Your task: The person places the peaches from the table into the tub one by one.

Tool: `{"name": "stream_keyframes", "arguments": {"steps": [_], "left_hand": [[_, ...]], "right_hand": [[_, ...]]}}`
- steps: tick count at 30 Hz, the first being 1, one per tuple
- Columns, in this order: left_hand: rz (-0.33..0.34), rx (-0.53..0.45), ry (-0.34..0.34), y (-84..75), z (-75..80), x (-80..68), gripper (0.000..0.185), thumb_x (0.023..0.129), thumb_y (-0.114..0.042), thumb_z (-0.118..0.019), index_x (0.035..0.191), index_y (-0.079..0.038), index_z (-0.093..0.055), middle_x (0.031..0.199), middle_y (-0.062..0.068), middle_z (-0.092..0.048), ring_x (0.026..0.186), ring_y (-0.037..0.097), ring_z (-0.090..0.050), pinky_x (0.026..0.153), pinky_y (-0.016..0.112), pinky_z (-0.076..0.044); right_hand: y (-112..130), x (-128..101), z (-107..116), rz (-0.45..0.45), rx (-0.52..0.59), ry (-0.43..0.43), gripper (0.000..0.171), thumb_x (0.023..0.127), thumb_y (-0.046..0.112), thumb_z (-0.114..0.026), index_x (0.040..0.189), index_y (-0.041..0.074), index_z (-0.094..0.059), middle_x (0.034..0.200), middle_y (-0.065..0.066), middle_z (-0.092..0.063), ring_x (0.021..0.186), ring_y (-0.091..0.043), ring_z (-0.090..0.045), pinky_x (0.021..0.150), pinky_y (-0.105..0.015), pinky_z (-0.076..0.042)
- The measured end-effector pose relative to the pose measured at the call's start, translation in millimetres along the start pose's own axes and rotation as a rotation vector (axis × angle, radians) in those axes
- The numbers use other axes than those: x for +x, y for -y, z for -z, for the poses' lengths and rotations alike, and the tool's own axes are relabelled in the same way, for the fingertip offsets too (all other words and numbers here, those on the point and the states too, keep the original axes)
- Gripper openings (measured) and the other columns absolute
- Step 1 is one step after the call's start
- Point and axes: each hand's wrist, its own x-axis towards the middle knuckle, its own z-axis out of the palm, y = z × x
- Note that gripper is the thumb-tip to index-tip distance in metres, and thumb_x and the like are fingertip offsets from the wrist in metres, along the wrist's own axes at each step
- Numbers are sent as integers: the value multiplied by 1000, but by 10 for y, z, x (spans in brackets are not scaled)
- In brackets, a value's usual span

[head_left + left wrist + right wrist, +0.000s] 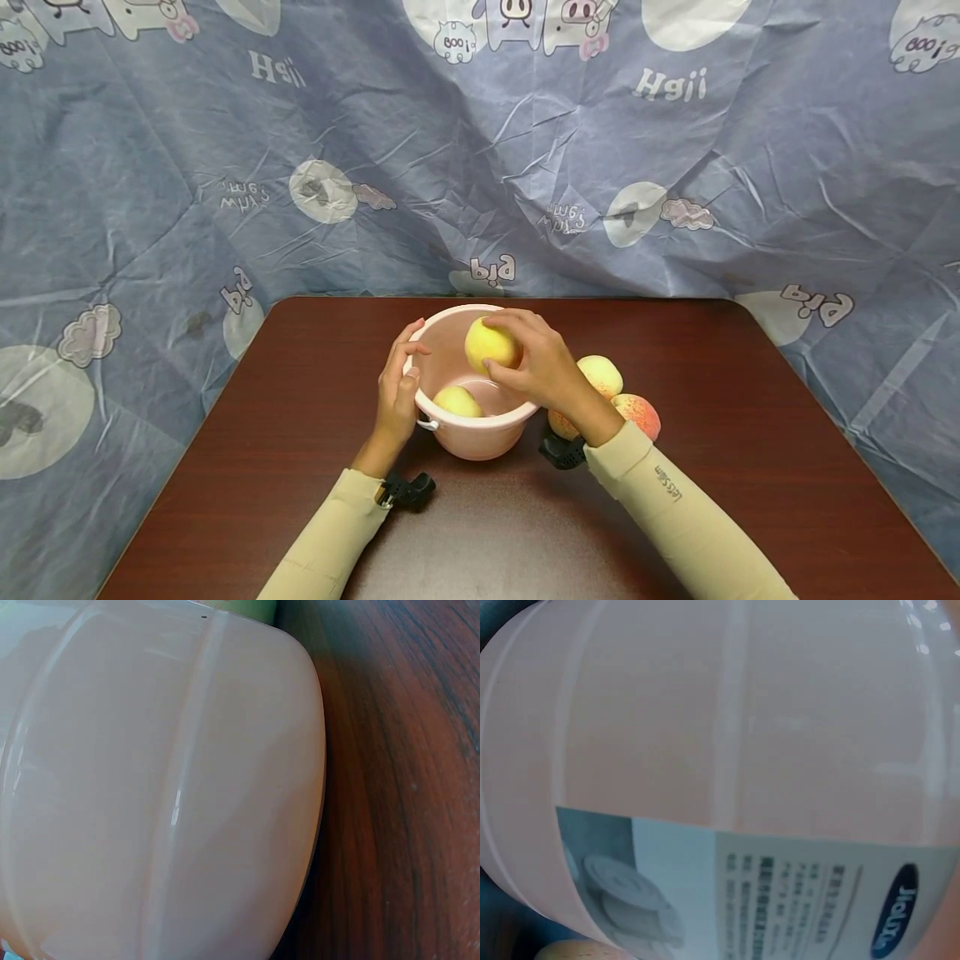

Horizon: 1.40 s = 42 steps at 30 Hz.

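A small pink bucket (480, 437) stands on the dark wooden table (712, 433); its wall fills the left wrist view (150, 787) and the right wrist view (727, 720), where a printed label (780, 900) shows. My left hand (397, 392) grips the bucket's left rim. Over the bucket's mouth, my right hand (528, 362) holds a yellow peach (489, 344). Another yellow peach (456, 402) lies inside the bucket.
Three more peaches lie on the table right of the bucket: a pale one (600, 375), a reddish one (637, 414) and one (562, 425) mostly hidden under my right wrist. A blue printed cloth (480, 167) hangs behind and around the table.
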Motion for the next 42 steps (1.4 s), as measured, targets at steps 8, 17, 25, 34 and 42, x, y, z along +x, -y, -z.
{"name": "stream_keyframes", "arguments": {"steps": [8,17,25,34,42], "left_hand": [[-21,-14,0,125,8,-19,34,81,-10,-37,100,15,-52,140,22,-45,131,45,-39,108,36,-30],[-26,17,-7,452,16,-78,39,84,-22,-37,101,9,-54,144,8,-46,133,29,-41,108,38,-30],[-40,20,-9,440,12,-72,38,84,-21,-37,101,8,-54,143,13,-47,133,31,-42,108,38,-30],[-44,13,-16,269,3,-51,32,83,-13,-37,99,9,-53,139,21,-48,128,43,-42,107,37,-31],[-33,19,-6,463,24,-79,38,84,-23,-37,102,6,-55,144,9,-46,133,30,-41,108,41,-30]], "right_hand": [[10,-1,-1,10,-32,40,48,73,26,-76,118,12,-65,123,-5,-60,109,-21,-54,86,-38,-46],[38,18,17,-13,-91,130,49,74,26,-75,120,13,-64,121,-4,-60,106,-21,-53,84,-38,-47],[48,42,29,-28,-122,212,49,74,24,-75,120,12,-63,124,-8,-58,110,-24,-53,88,-40,-46],[63,65,27,-8,-124,286,50,73,25,-77,118,9,-63,124,-10,-58,114,-27,-54,94,-41,-44],[67,86,18,-19,-157,326,49,74,27,-77,118,8,-62,124,-11,-57,112,-26,-54,89,-39,-46]]}}
